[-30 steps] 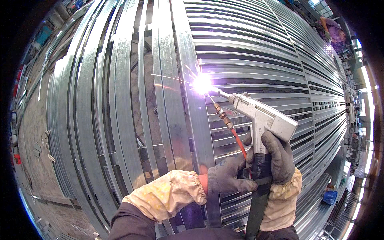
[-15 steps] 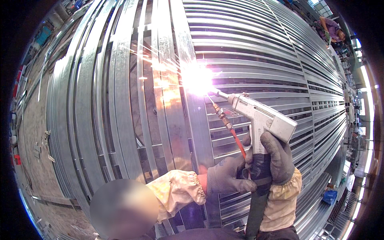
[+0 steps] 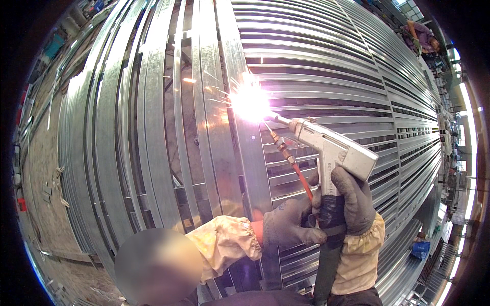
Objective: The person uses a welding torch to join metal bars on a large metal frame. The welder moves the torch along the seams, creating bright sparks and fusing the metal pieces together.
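Note:
A silver handheld welding gun point(image 3: 332, 145) points up and left, its thin nozzle at a bright white-violet glare point(image 3: 250, 101). There the wide steel beam point(image 3: 252, 168) meets the ends of the narrow steel slats point(image 3: 316, 95); the glare hides the joint. My right hand point(image 3: 356, 201), in a dark grey glove, is wrapped round the gun's handle. From the left, my left hand point(image 3: 296, 224), gloved alike, closes on the handle's black-wrapped lower part. Beside the nozzle a brass-fitted wire guide point(image 3: 282, 147) on an orange-red tube point(image 3: 303, 181) reaches toward the glare.
More long steel beams point(image 3: 155, 127) lie side by side to the left. A thick dark cable sleeve point(image 3: 326, 273) runs down from the handle. Another person point(image 3: 421, 36) bends over at the far upper right. A blue object point(image 3: 420, 249) sits at the lower right.
The spray of sparks toward the left has become shorter and sparser, and the orange glow on the neighbouring beams has faded. Both hands and the gun are almost where they were.

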`<state>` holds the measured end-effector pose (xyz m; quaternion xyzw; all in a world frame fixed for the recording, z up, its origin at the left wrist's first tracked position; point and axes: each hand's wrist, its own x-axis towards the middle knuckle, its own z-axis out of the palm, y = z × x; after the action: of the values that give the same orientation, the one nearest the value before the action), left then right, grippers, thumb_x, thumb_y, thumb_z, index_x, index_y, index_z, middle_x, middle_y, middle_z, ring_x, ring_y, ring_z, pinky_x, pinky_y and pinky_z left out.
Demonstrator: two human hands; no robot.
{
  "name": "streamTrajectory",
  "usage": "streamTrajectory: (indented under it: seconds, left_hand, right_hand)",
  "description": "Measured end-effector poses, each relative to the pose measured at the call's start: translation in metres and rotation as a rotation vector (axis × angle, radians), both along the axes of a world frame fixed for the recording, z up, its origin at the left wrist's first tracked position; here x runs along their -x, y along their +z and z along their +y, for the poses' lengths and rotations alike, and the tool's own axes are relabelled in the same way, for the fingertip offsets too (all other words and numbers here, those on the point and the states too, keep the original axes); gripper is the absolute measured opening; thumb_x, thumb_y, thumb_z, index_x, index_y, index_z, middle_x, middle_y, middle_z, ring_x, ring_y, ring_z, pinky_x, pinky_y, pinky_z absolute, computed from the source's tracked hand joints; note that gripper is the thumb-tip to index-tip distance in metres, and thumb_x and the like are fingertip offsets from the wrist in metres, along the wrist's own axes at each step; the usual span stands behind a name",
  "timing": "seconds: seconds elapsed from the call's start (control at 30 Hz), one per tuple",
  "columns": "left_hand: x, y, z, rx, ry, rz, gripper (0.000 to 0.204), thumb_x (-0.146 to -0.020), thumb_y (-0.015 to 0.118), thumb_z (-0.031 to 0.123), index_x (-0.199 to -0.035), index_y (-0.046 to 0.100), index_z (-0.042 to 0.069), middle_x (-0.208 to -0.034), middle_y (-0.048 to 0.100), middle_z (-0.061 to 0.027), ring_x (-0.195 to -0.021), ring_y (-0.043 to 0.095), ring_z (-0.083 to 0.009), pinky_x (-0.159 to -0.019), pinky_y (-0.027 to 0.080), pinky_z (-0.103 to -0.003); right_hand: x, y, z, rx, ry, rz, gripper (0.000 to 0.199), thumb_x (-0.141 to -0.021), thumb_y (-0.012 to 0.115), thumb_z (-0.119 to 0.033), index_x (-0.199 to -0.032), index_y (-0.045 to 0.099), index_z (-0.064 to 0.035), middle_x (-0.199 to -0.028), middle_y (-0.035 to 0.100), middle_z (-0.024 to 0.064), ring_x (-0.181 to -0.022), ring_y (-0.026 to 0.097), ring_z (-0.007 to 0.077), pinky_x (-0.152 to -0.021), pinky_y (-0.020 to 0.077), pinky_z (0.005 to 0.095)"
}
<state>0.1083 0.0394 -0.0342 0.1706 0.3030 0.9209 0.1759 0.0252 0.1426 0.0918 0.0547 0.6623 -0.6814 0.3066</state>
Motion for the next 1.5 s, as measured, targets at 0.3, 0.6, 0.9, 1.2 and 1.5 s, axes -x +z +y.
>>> streamTrajectory:
  seconds: [0.3,0.6,0.9,1.2,1.5]
  left_hand:
    - [0.001,0.011,-0.005,-0.004,-0.008,-0.011,0.102,-0.081,0.081,0.047,-0.149,0.027,-0.007,-0.141,0.051,-0.0166,-0.131,0.052,-0.0232,-0.109,0.044,-0.038]
    - [-0.003,0.003,-0.002,0.045,-0.015,-0.041,0.098,-0.078,0.084,0.047,-0.145,0.036,-0.007,-0.135,0.056,-0.0148,-0.123,0.056,-0.0203,-0.104,0.047,-0.037]
    - [0.0,0.007,-0.014,0.205,0.082,0.139,0.071,-0.085,0.079,0.042,-0.133,0.05,-0.002,-0.112,0.065,-0.0097,-0.105,0.059,-0.0143,-0.093,0.048,-0.032]
    - [0.0,0.001,-0.005,0.078,0.084,0.043,0.07,-0.089,0.075,0.039,-0.139,0.046,-0.001,-0.13,0.06,-0.0111,-0.12,0.057,-0.0184,-0.105,0.044,-0.036]
    - [-0.002,-0.003,-0.011,0.234,0.025,0.014,0.064,-0.09,0.074,0.039,-0.134,0.053,-0.002,-0.129,0.062,-0.0118,-0.12,0.057,-0.0201,-0.104,0.044,-0.036]
  right_hand:
    - [-0.002,0.005,0.0,-0.066,0.025,0.016,0.038,-0.097,0.064,-0.022,-0.123,0.056,0.004,-0.094,0.07,0.0138,-0.068,0.068,0.0166,-0.057,0.0577,0.0288]
    - [-0.004,0.005,0.003,-0.069,0.016,0.017,0.04,-0.097,0.065,-0.022,-0.126,0.057,0.0036,-0.1,0.07,0.0135,-0.073,0.069,0.0168,-0.061,0.0577,0.0286]
    - [-0.006,-0.002,0.017,-0.144,-0.031,0.077,0.037,-0.095,0.066,-0.017,-0.125,0.058,0.0048,-0.107,0.07,0.0132,-0.086,0.069,0.0174,-0.07,0.0573,0.0282]
    - [0.016,0.008,-0.024,0.016,-0.069,0.118,0.037,-0.096,0.063,-0.016,-0.123,0.054,0.0075,-0.094,0.07,0.0189,-0.063,0.069,0.0195,-0.052,0.0578,0.0292]
    - [0.021,0.004,-0.029,0.022,-0.056,0.048,0.039,-0.097,0.061,-0.016,-0.127,0.051,0.0067,-0.096,0.07,0.0212,-0.062,0.069,0.02,-0.05,0.0592,0.0298]
